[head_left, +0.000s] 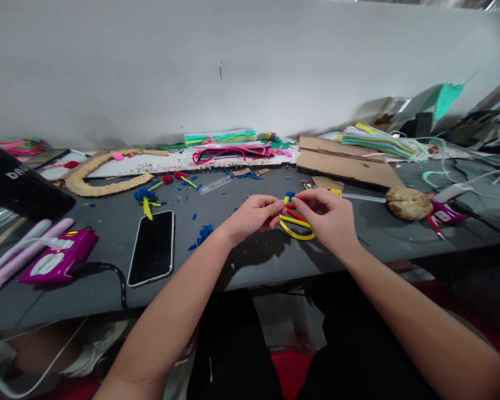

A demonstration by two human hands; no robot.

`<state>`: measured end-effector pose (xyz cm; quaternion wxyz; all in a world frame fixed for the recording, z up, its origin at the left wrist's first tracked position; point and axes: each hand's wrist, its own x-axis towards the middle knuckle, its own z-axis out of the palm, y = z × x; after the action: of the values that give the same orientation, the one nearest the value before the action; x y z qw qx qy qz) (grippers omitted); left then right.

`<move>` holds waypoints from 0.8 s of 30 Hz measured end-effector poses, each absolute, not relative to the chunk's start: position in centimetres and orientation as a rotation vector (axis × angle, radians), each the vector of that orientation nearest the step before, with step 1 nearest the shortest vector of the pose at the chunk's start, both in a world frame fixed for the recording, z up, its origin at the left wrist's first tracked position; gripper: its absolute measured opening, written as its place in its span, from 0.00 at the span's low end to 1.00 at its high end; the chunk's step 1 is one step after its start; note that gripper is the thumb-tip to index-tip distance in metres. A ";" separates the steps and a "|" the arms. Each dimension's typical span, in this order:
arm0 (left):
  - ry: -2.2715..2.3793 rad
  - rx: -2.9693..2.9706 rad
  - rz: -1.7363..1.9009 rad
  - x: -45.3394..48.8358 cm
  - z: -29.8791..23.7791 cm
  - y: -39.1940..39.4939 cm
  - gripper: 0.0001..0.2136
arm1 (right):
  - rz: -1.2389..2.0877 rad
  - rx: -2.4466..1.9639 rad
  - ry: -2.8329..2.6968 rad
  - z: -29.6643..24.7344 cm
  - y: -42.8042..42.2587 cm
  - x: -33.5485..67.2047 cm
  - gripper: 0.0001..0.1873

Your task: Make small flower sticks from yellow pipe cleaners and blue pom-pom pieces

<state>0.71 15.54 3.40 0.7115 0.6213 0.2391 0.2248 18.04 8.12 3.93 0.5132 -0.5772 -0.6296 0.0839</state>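
My left hand (263,213) pinches a small blue-and-yellow fuzzy pipe-cleaner piece (290,196) by its yellow part, above the desk. My right hand (327,216) closes thumb and fingertips at the blue tuft of the same piece. Below and between the hands lie yellow and red loops (296,235), which look like scissors handles; the rest is hidden. Left of my left forearm is a pile of short blue fuzzy bits (202,235). A finished-looking blue tuft with a yellow stem (145,195) touches the phone's top edge.
A phone (151,247) lies left of my arm, beside a purple glue gun (60,256) with a cable. Behind are a curved tan strip (81,180), a clear ruler (215,185), pink pipe cleaners (233,151) and cardboard (345,161). A brown lump (408,203) sits right.
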 end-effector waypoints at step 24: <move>0.567 1.156 0.942 -6.1 6.4 20.1 0.07 | 0.456 -1.444 -1.859 3.1 9.9 16.7 0.20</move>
<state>-6.11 20.10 6.44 0.6982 0.5188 0.2543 0.4228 16.73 9.91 3.12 0.3635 -0.5611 -0.7222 0.1773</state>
